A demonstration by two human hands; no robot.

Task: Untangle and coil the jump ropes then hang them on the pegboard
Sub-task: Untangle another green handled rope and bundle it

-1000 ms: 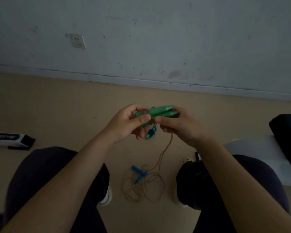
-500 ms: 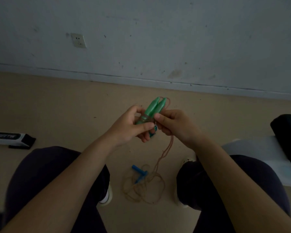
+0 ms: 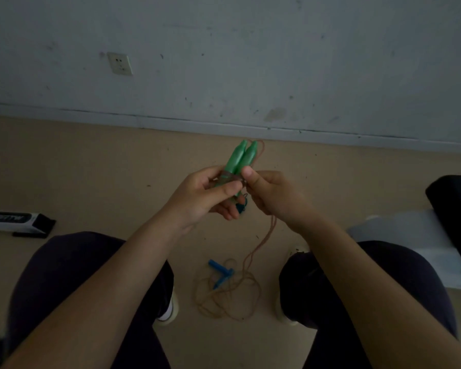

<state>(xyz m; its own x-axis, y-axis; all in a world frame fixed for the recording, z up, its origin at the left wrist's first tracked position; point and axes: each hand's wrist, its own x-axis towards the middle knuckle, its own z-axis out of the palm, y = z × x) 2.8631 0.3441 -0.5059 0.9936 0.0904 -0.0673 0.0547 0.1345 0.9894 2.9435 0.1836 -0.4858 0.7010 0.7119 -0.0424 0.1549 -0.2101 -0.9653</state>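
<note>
- The left hand (image 3: 210,197) grips the two green handles (image 3: 241,157) side by side, thumb across turns of brown cord wound round them.
- The handles point up and away from the hand, tips touching.
- The right hand (image 3: 270,194), just beside the left, pinches the cord (image 3: 270,230) against the handles.
- From below the right hand the cord drops to a loose tangle (image 3: 229,296) on the floor, with the blue handles (image 3: 221,271) lying in it, well below both hands.
</note>
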